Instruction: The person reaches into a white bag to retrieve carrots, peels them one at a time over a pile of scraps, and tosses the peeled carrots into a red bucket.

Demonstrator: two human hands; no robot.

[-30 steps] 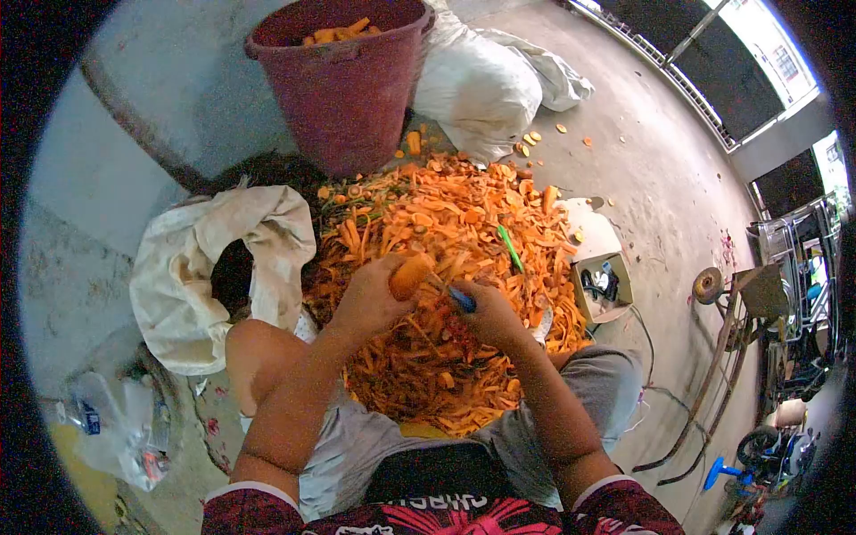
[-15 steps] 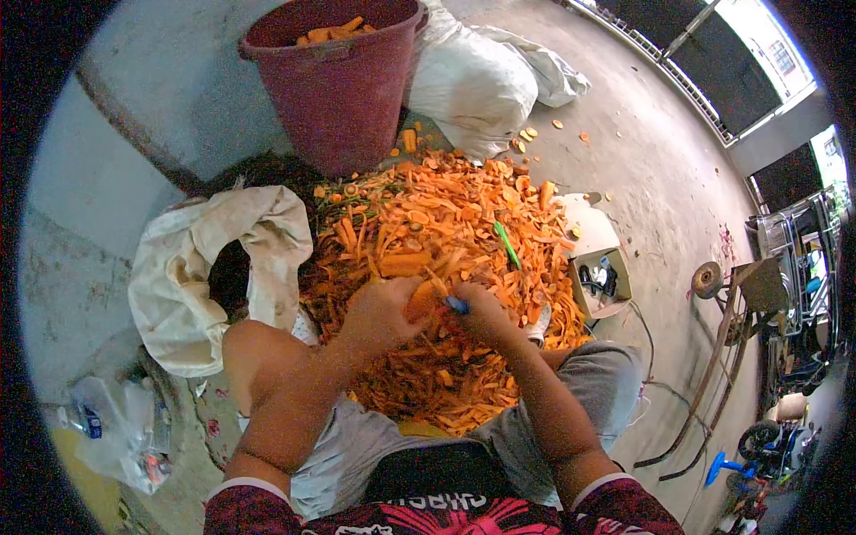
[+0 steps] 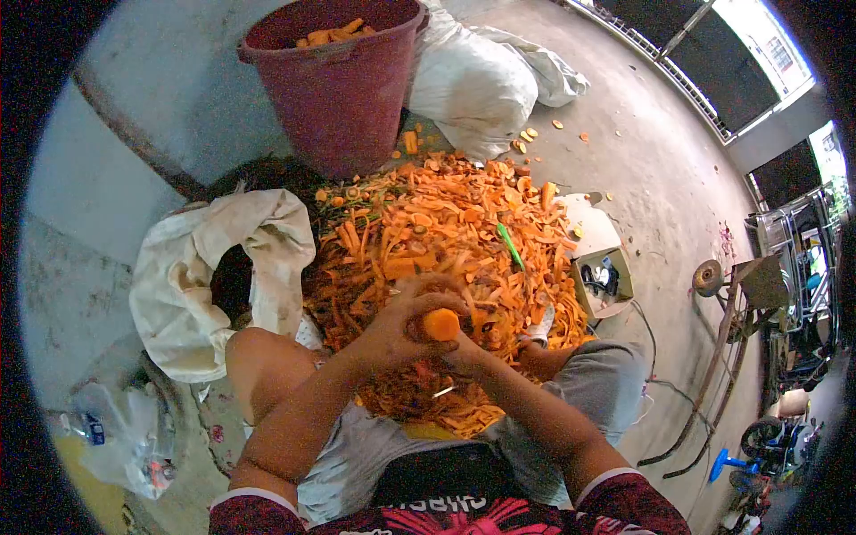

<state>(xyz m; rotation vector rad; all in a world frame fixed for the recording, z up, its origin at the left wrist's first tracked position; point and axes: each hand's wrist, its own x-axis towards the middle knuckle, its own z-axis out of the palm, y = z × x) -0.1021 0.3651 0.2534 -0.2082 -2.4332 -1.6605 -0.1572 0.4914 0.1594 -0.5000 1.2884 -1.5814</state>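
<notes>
My left hand (image 3: 406, 316) is wrapped round a thick carrot (image 3: 441, 325), its cut orange end facing me. Close against it, my right hand (image 3: 465, 355) is closed, its fingers mostly hidden. A thin pale strip (image 3: 443, 390) shows just below the right hand, perhaps part of the blue-handled tool seen there earlier; the handle itself is hidden now. Both hands are above a broad heap of orange carrot peelings (image 3: 446, 214) between my legs. A whole carrot (image 3: 410, 267) lies on the heap beyond my left hand, and a slim green-handled tool (image 3: 510, 247) rests farther right.
A dark red bin (image 3: 334, 98) with carrots inside stands behind the heap, beside white sacks (image 3: 477, 85). An open cream sack (image 3: 174, 303) sits to the left, near a clear plastic bag (image 3: 125, 437). At right are a small cardboard box (image 3: 615, 308) and a rusty hand cart (image 3: 727, 330).
My hands have come closer together and moved slightly down. The carrot has turned so its cut end faces me, and the tool's blue handle has gone out of sight.
</notes>
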